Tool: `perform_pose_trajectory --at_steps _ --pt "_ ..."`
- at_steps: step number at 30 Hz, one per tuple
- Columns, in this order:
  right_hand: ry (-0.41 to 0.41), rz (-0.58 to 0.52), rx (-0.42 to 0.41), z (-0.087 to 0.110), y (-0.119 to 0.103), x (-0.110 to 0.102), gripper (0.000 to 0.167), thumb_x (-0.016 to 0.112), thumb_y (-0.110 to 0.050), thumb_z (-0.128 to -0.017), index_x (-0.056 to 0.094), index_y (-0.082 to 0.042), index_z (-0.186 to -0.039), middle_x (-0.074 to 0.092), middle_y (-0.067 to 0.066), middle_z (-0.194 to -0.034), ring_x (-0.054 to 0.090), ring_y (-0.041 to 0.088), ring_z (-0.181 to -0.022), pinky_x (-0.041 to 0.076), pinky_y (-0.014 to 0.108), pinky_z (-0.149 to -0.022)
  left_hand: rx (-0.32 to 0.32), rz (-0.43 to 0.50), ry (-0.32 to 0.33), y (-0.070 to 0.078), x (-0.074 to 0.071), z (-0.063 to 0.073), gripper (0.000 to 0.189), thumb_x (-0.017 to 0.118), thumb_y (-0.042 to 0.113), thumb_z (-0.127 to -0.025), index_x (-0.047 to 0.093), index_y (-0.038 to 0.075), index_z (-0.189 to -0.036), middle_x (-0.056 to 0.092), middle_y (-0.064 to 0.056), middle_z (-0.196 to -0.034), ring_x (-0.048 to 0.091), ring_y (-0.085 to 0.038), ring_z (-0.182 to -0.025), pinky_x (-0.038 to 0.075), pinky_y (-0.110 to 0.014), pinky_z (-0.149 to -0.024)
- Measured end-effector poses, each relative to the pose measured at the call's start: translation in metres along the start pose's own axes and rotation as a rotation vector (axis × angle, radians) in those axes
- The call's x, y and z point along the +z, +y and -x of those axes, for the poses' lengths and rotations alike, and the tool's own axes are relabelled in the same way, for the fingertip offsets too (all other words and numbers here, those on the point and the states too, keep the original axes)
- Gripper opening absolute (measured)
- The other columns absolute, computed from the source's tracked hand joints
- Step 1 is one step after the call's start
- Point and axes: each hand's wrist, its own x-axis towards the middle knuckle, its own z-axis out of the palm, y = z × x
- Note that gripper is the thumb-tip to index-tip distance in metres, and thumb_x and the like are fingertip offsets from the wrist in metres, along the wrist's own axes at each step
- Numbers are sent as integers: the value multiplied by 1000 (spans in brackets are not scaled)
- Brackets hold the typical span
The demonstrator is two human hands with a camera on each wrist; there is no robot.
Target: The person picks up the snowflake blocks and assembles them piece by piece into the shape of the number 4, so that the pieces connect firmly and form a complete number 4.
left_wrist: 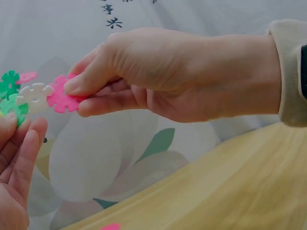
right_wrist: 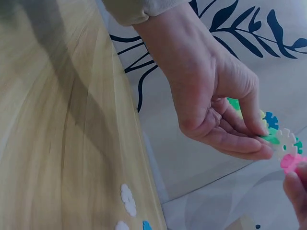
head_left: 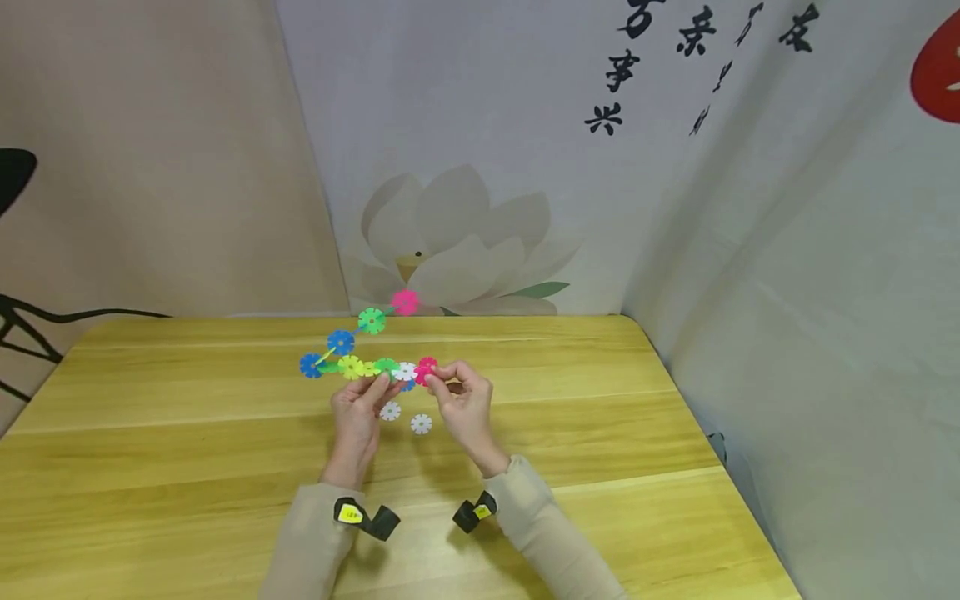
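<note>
Both hands hold a chain of flat, notched plastic snowflake discs above the table. My left hand (head_left: 356, 421) pinches a green disc (head_left: 386, 367) between thumb and fingers. Beside it a white disc (left_wrist: 34, 98) is linked toward the pink disc (left_wrist: 64, 95), which my right hand (head_left: 467, 404) grips at its outer edge. From the left hand the chain runs left through a yellow disc (head_left: 350, 367) to a blue disc (head_left: 312, 365). There it bends back, up past another blue disc (head_left: 341, 342) and a green one (head_left: 371, 321), to a pink end disc (head_left: 405, 302).
Below the hands, two loose white discs (head_left: 390, 411) (right_wrist: 128, 200) lie on the wooden table (head_left: 187, 483), with a blue disc (right_wrist: 147, 225) close by. A pink disc (left_wrist: 111, 226) also lies there. A printed curtain (head_left: 480, 100) hangs behind the table's far edge.
</note>
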Motion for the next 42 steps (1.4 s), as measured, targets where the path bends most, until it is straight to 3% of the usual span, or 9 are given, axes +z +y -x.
perform_pose_trajectory --at_steps 2,6,10,14,18,22,27,32,42 --pt "-2 -15 35 -2 0 0 9 63 17 -79 55 14 -75 62 29 -75 63 34 -57 58 32 -52 13 24 2 -1 0 0 31 52 -13 -88 70 8 -74 68 -5 -71 69 -14 -65 57 -22 -68" --pt "-5 -46 103 -6 1 -2 9 63 15 -80 55 17 -78 62 31 -78 63 37 -59 58 35 -53 41 72 -29 0 1 -2 27 54 -13 -87 69 5 -73 68 -7 -73 69 -16 -67 58 -24 -70" --pt "-21 -26 106 -9 -2 -5 9 64 14 -80 55 17 -80 63 31 -80 60 44 -59 58 36 -52 49 90 -55 2 3 -1 25 55 -12 -87 68 4 -74 68 -6 -74 69 -17 -69 58 -26 -73" --pt "-53 -37 143 -11 -5 -9 10 64 14 -80 56 17 -82 62 31 -80 63 28 -60 59 33 -55 56 86 -59 1 4 -1 24 56 -12 -87 68 4 -74 68 -5 -75 69 -16 -69 58 -27 -74" --pt "-95 -84 270 -13 -7 -13 10 65 11 -81 58 18 -85 62 33 -79 61 10 -62 58 24 -59 78 49 -64 1 3 -2 24 56 -11 -87 68 6 -75 68 -4 -75 69 -14 -69 58 -27 -73" --pt "-153 -42 322 -16 -10 -15 12 64 5 -84 63 17 -83 63 30 -74 63 21 -59 59 30 -57 97 25 -65 2 4 -2 23 56 -10 -88 67 5 -74 68 -4 -74 68 -13 -69 58 -26 -72" --pt "-192 71 214 -15 -15 -15 11 62 7 -85 64 17 -80 64 26 -68 61 40 -56 58 33 -51 87 -20 -31 3 9 0 27 56 -11 -87 67 7 -71 68 -3 -71 68 -12 -66 58 -25 -71" --pt "-220 169 99 -15 -18 -17 8 62 11 -83 65 16 -78 62 23 -62 57 31 -48 47 14 -44 50 -47 4 2 10 2 30 55 -13 -86 68 9 -71 67 -2 -71 68 -13 -65 58 -26 -72" --pt "-279 209 -54 -14 -9 -19 5 61 15 -81 64 15 -77 60 21 -60 54 25 -46 43 12 -42 47 -82 -10 3 8 2 31 54 -12 -87 69 12 -74 68 -1 -71 67 -11 -64 57 -22 -69"
